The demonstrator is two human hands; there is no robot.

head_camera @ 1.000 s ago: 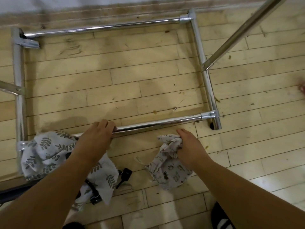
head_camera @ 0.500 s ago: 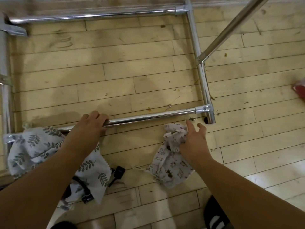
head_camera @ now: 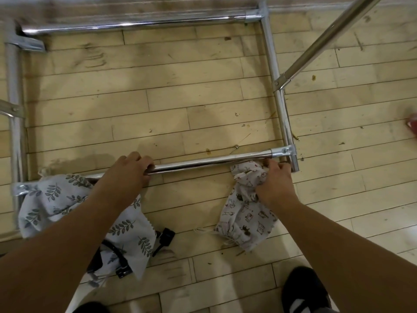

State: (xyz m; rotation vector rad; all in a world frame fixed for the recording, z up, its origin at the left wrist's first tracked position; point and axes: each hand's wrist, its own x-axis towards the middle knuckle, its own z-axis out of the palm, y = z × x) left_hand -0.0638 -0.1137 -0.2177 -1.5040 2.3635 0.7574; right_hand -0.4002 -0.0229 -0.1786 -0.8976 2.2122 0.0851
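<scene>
A chrome rack frame lies low over a wooden floor. Its near bar [head_camera: 209, 162] runs left to right in front of me. My left hand [head_camera: 127, 173] grips this bar near its middle-left, fingers curled over the top. My right hand [head_camera: 274, 185] holds a small white cloth [head_camera: 244, 213] printed with little animals, and presses its upper end against the bar's right end, just beside the corner joint [head_camera: 285, 152]. The rest of that cloth trails down onto the floor.
A white leaf-print cloth [head_camera: 56, 199] hangs over the bar's left end, with black straps and a buckle [head_camera: 165, 237] beneath it. A slanted chrome pole [head_camera: 327, 37] rises at the right. A black shoe [head_camera: 302, 290] shows at the bottom right, something red [head_camera: 411, 126] at the right edge.
My right hand has carried the animal-print cloth up and to the right, from the floor below the bar to the bar's right end. My left hand keeps its grip on the bar.
</scene>
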